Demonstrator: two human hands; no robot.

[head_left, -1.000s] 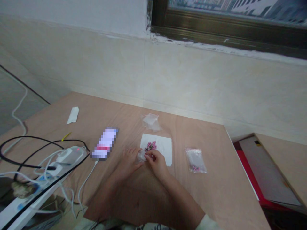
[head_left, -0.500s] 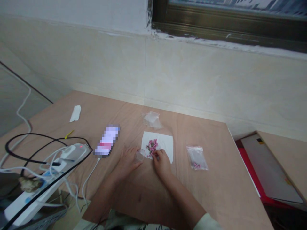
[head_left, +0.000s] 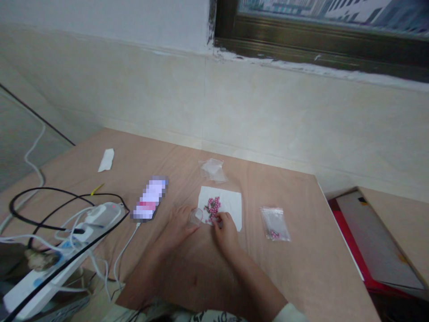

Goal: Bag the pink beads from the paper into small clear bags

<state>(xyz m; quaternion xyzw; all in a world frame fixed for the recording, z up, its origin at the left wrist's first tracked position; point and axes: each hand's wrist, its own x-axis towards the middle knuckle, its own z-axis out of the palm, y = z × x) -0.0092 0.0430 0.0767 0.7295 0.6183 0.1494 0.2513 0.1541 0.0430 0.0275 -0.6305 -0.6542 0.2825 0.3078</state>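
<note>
On a white sheet of paper (head_left: 234, 205) lies a small pile of pink beads (head_left: 213, 206), with some dark green bits at its left side. My left hand (head_left: 182, 220) rests on the table with thumb and fingers around a small clear round container (head_left: 196, 216), which is tilted at the paper's left edge. At the pile's lower right edge, my right hand (head_left: 226, 230) has its thumb and fingertips pinched together. Whatever sits between those fingertips is too small to make out.
A zip bag with a few pink beads (head_left: 275, 223) lies to the right. Behind the paper is another clear bag (head_left: 212, 170). To the left are a phone (head_left: 150, 199) on a white cable, a paper scrap (head_left: 106, 160) and a power strip (head_left: 97, 223) with tangled cords.
The whole view has shifted down slightly. My left hand stays around the container, and my right fingertips remain at the beads with only a slight shift.
</note>
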